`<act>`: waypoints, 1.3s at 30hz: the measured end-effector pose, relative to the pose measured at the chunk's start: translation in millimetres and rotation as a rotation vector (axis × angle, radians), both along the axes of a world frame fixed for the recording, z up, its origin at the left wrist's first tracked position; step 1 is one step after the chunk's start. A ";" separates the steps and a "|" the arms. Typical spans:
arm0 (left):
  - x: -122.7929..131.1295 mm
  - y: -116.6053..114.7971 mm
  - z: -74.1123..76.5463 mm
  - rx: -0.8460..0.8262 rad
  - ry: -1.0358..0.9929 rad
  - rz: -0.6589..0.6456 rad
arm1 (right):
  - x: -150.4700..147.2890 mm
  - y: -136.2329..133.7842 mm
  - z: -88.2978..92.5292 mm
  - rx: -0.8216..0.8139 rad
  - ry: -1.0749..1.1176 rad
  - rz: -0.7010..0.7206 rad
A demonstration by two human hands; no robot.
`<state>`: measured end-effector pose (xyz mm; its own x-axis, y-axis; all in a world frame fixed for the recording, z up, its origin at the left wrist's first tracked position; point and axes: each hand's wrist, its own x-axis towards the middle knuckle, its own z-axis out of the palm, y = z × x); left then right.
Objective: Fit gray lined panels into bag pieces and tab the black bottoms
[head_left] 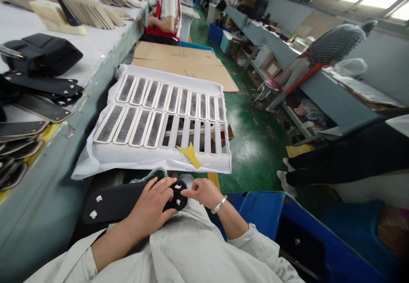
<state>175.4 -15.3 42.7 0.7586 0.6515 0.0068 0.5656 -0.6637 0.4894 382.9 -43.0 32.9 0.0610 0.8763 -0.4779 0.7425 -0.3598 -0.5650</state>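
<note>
Across my lap lies a long black panel (pixel 123 202) with rounded ends, with small white tabs near both ends. My left hand (pixel 153 202) lies over its right part, fingers across the top and thumb along the near edge, gripping it. My right hand (pixel 203 193) is closed in a pinch, its fingertips touching the panel's right end by the white tabs; what is between them, if anything, is hidden. Just beyond is a white-covered board (pixel 108 153) with two rows of dark, white-bordered strips (pixel 155 129) and several open slots. A yellow forked piece (pixel 191 155) lies on its near edge.
To the left, a workbench (pixel 105 49) holds black pieces (pixel 41 87), stacked dark strips (pixel 19 136) and a brush-like tool (pixel 60 17). A cardboard sheet (pixel 185 61) lies beyond the board. A blue bin (pixel 255 210) stands at my right. Other people are nearby.
</note>
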 end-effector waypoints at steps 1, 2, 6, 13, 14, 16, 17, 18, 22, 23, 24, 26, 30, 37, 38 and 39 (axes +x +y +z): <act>0.2 0.0 -0.3 -0.001 -0.007 0.004 | 0.5 -1.7 -2.9 0.012 0.026 -0.010; 0.5 0.0 -0.5 -0.001 -0.011 0.009 | 0.2 -3.3 -5.0 0.027 0.062 -0.013; 0.4 0.7 -0.6 0.009 -0.008 0.013 | -3.7 -5.8 -8.2 0.086 0.178 0.030; -4.7 4.5 -12.0 0.002 -0.036 -0.017 | -5.1 1.0 -14.6 0.037 0.301 0.024; -5.0 4.6 -13.9 0.002 -0.036 -0.029 | -4.8 0.8 -14.9 0.038 0.306 0.020; -6.9 3.5 -13.7 0.019 -0.049 -0.045 | -4.4 -1.3 -12.7 0.046 0.292 0.019; -9.8 2.3 -11.2 0.035 -0.064 -0.051 | -4.5 -3.1 -9.6 0.048 0.270 0.025; -14.8 0.8 -7.1 0.054 -0.086 -0.056 | -4.8 -4.8 -5.2 0.057 0.234 0.035; -62.5 -4.7 13.5 0.143 -0.253 0.134 | -14.1 -2.4 21.2 0.260 0.001 0.109; -80.6 -5.6 16.3 0.156 -0.302 0.293 | -21.3 1.7 28.2 0.336 -0.054 0.134; -100.0 -6.2 17.2 0.147 -0.338 0.485 | -31.7 6.9 34.9 0.412 -0.091 0.194; -138.0 -6.7 13.0 0.023 -0.364 0.866 | -62.8 18.1 46.0 0.525 -0.117 0.356; -183.7 -2.3 -10.1 -0.545 -0.517 1.100 | -143.5 37.9 48.2 0.565 -0.071 0.681; -185.0 9.7 -22.9 -0.932 -0.686 1.007 | -200.0 59.0 14.1 0.540 -0.129 0.716; -185.6 11.5 -22.0 -0.913 -0.661 1.001 | -200.0 59.8 11.7 0.536 -0.133 0.717; -186.7 13.4 -21.2 -0.897 -0.638 0.990 | -199.7 60.0 10.3 0.535 -0.136 0.717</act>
<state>-11.2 -2.0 21.5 0.0370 0.8564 -0.5149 0.1336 0.5064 0.8519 183.2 17.0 43.2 -0.5592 0.8287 -0.0244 0.7599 0.5006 -0.4146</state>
